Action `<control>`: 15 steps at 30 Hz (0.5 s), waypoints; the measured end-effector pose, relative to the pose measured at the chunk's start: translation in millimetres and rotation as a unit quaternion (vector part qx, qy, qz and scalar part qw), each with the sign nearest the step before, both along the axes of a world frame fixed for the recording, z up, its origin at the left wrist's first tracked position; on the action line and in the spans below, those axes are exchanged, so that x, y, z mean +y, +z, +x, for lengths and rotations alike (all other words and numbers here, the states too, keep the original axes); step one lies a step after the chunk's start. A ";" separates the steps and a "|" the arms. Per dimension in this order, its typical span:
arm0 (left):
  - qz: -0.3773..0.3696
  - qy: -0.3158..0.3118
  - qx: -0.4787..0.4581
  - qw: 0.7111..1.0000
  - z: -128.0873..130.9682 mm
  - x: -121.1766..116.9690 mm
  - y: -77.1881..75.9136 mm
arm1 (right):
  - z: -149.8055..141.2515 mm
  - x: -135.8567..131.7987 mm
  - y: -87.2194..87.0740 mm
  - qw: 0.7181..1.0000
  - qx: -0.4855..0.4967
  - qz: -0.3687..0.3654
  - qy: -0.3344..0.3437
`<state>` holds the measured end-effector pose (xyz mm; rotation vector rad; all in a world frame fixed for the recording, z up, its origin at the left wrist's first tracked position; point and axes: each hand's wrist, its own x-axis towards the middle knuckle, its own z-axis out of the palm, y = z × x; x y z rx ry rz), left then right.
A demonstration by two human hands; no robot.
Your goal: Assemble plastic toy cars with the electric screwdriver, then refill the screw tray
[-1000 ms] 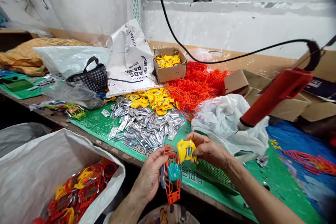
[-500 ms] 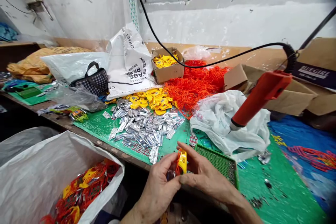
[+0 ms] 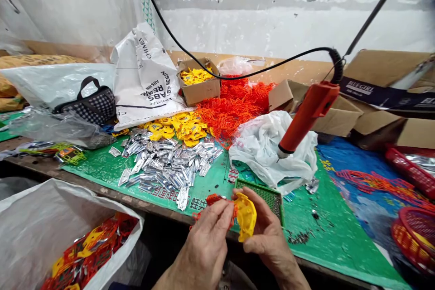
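Note:
Close together at the table's front edge, my two hands work on small plastic parts. The fingers of my left hand [image 3: 204, 242] are pinched on an orange-red plastic part [image 3: 214, 199], mostly covered by them. My right hand [image 3: 270, 231] grips a curved yellow plastic part [image 3: 247, 218] between thumb and fingers, against the orange-red one; I cannot tell whether they are joined. Just behind my right hand lies a green tray [image 3: 238, 185] with small dark screws. A red electric screwdriver [image 3: 307, 115] hangs tip down above a crumpled white plastic bag [image 3: 258, 145].
Piles of silver metal pieces [image 3: 163, 163], yellow parts [image 3: 190, 127] and orange-red parts [image 3: 231, 113] cover the table. A cardboard box [image 3: 202, 92] holds more yellow parts. At lower left, a white sack [image 3: 30, 222] contains red-and-yellow pieces. Loose screws [image 3: 299, 237] lie on the right.
My hands have turned and shifted slightly right; the yellow part now faces me more broadly and more orange-red shows. The view has swung right, bringing red baskets into sight.

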<state>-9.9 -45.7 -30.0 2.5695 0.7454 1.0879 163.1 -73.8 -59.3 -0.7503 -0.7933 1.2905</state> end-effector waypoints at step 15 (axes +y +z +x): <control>0.021 -0.036 0.050 0.998 7.2 -9.0 -11.7 | -2.4 -14.6 -17.9 0.999 -0.030 -0.018 -0.034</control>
